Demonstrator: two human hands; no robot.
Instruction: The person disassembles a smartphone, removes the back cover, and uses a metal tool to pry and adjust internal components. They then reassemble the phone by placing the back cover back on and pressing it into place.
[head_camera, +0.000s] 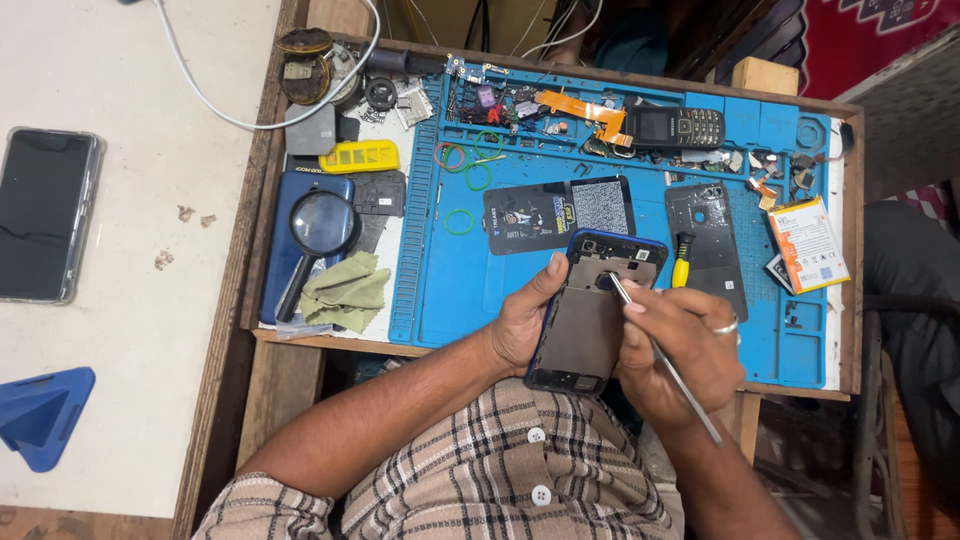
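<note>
Within the left hand's (522, 322) grip lay an opened blue-cased phone (592, 310), back cover off, clasped along its left edge. Right hand (680, 345) clenched on metal tweezers (662, 358), tip touching the phone's upper interior. Just beyond the grip: blue mat (450, 290), yellow-handled screwdriver (681, 260).

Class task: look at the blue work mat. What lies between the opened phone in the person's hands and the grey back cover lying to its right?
In the head view, a small yellow-handled tool lies on the blue mat, between the opened phone and the grey back cover.
</note>
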